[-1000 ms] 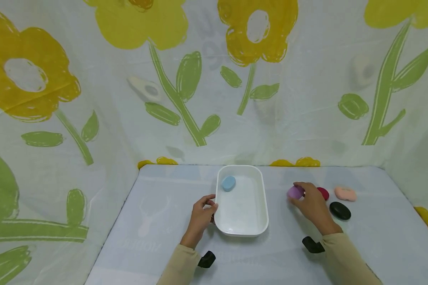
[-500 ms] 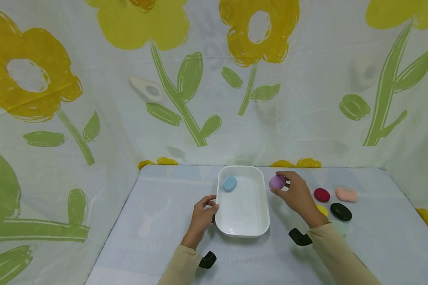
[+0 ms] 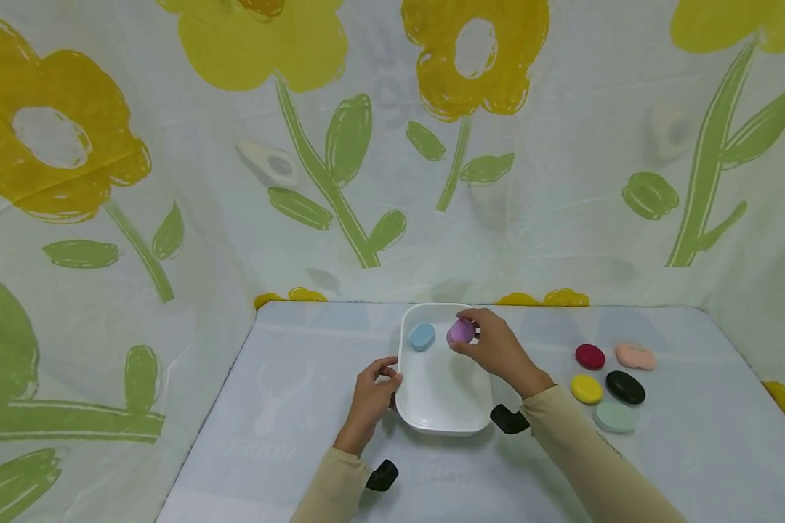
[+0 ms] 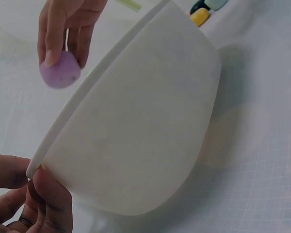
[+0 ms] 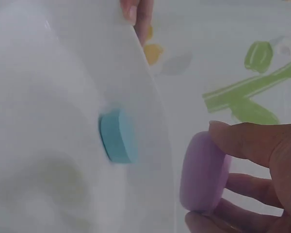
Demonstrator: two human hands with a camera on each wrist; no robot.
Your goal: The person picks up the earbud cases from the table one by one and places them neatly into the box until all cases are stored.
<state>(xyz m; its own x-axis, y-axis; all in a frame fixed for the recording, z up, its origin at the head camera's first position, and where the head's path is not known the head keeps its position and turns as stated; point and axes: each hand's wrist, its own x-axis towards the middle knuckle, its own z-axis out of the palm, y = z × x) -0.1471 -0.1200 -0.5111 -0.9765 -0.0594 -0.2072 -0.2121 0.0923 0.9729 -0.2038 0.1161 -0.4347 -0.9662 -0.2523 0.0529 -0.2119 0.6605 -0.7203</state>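
My right hand (image 3: pixel 501 350) pinches a purple bar of soap (image 3: pixel 460 331) between thumb and fingers, over the far right part of a white plastic basin (image 3: pixel 441 392). A light blue bar of soap (image 3: pixel 421 337) lies inside the basin near its far left corner. In the right wrist view, the purple bar stands out from the fingertips with its broad side showing. My left hand (image 3: pixel 369 396) pinches the basin's left rim, thumb and fingers on either side of the wall, as the left wrist view (image 4: pixel 53 201) shows up close.
To the right on the white-covered table lie a red soap (image 3: pixel 590 357), a pink soap (image 3: pixel 635 357), a yellow soap (image 3: pixel 586 389), a black soap (image 3: pixel 625 387) and a pale green soap (image 3: pixel 616 417). A flower-printed cloth (image 3: pixel 549 240) hangs behind the table.
My right hand has carried the purple soap leftward from beside the other soaps to over the basin, uncovering the yellow and pale green ones. The left hand keeps its place at the rim.
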